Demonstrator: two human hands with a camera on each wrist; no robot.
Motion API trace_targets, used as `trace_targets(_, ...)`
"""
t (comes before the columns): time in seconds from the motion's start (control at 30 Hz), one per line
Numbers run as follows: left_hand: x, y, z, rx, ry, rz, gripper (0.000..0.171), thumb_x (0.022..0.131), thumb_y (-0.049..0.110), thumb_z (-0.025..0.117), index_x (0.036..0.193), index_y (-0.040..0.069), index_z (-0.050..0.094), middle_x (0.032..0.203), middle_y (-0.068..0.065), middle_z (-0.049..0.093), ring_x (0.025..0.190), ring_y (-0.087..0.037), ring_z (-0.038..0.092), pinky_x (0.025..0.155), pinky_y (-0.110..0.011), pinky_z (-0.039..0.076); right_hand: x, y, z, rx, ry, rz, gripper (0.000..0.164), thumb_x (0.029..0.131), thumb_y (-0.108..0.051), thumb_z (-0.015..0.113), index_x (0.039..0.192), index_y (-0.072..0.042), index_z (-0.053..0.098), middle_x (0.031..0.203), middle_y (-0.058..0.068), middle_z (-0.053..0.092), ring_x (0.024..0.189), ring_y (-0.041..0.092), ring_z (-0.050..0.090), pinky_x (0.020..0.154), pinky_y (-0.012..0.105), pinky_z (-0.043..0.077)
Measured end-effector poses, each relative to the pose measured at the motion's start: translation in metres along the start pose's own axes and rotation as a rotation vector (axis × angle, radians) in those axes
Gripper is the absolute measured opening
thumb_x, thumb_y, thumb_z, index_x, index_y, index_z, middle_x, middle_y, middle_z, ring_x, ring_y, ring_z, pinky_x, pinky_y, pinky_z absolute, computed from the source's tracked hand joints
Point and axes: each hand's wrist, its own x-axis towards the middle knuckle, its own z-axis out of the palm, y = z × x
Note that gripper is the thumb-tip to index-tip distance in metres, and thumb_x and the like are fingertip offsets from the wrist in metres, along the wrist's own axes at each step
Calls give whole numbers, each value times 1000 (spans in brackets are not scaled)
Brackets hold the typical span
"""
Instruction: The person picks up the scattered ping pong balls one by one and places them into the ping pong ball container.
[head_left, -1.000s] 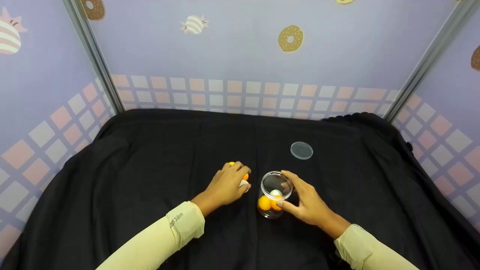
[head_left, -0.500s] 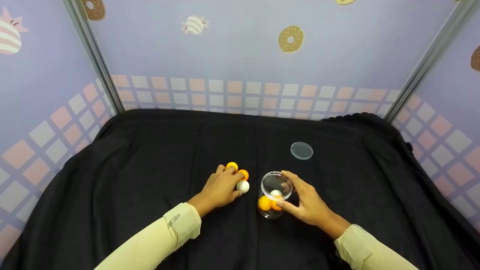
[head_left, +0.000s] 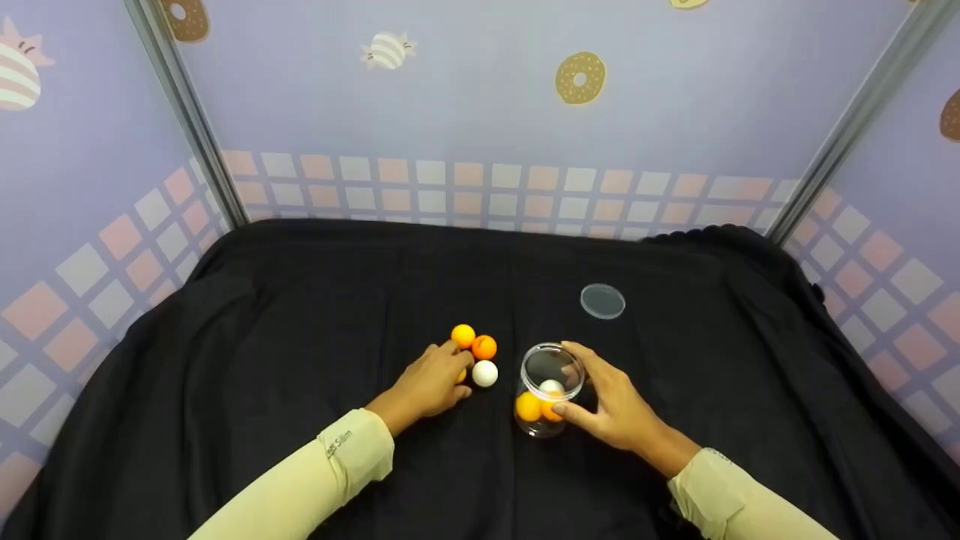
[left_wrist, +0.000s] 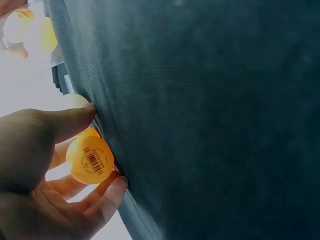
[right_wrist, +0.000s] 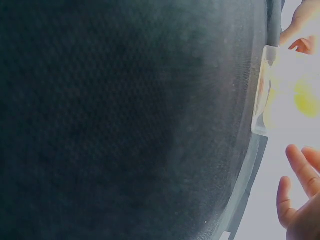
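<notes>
My left hand [head_left: 431, 382] curls over an orange ping-pong ball [left_wrist: 91, 159], which sits between thumb and fingers and is mostly hidden in the head view. Just beyond it lie a yellow-orange ping-pong ball [head_left: 463, 336], a deeper orange one [head_left: 484, 347] and a white one [head_left: 485, 373], close together on the cloth. With thumb and fingers around its right side, my right hand [head_left: 619, 409] holds a clear, uncapped jar [head_left: 535, 428]. Inside the jar are a white ball [head_left: 551, 388] and two orange balls [head_left: 528, 406]. Glare washes out much of the jar in the right wrist view.
A clear round lid [head_left: 603, 301] lies behind the jar, to the right. Black cloth [head_left: 322, 315] covers the table. Patterned walls [head_left: 480, 112] enclose the back and both sides, with metal posts [head_left: 191, 120] at the corners.
My left hand has drawn back to the left, uncovering the white and orange balls that it partly covered before. The right hand and jar have stayed in place.
</notes>
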Motion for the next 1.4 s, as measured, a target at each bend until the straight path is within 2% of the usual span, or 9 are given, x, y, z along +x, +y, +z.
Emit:
trace_targets(0.27,-2,-6,-2,37,-2,32,28,90,19,78,113,8,66,103,-10,59,88,-29,55,80,-42,51,0,-1,-1,-17,2,-4,83,83,-39,82,152,-17,44,125,1,67,96,15,68,83,33,58)
trace_targets(0.43,-2,-7,-1,47,9,47,26,90,19,78,111,7,66,100,-10,59,87,-30,56,80,-43,51,-1,0,0,-11,0,-4,83,83,-39,82,153,-17,43,128,2,66,98,16,69,83,32,58)
trace_targets(0.7,-2,-6,-2,3,20,38,25,88,18,80,107,7,67,101,-11,63,87,-32,59,82,-46,54,-2,1,1,-17,-2,-1,83,82,-39,82,153,-18,43,133,-1,64,101,15,68,84,33,58)
trace_targets(0.9,2,-3,-11,-6,66,59,25,88,19,80,106,6,68,100,-12,63,90,-35,62,84,-49,54,-1,1,0,-15,-2,7,83,82,-39,83,153,-19,43,133,-2,64,102,15,68,84,32,58)
trace_targets(1.0,4,1,-17,-29,99,72,25,89,21,79,104,5,67,96,-12,62,86,-33,62,79,-48,54,-1,1,0,-8,-8,8,83,83,-39,83,153,-19,43,134,-2,63,102,16,68,83,31,58)
trace_targets(1.1,7,7,-24,-70,118,81,27,90,23,77,108,5,68,99,-12,63,85,-30,61,78,-46,53,-1,1,0,-1,-7,6,83,83,-38,83,153,-17,43,134,-2,63,102,16,68,83,31,58)
trace_targets(1.4,14,37,-39,-156,163,117,31,94,33,74,115,10,69,99,-6,65,83,-21,60,75,-35,53,0,0,0,8,-2,-3,83,83,-37,83,153,-17,43,134,-3,63,99,16,69,83,31,58)
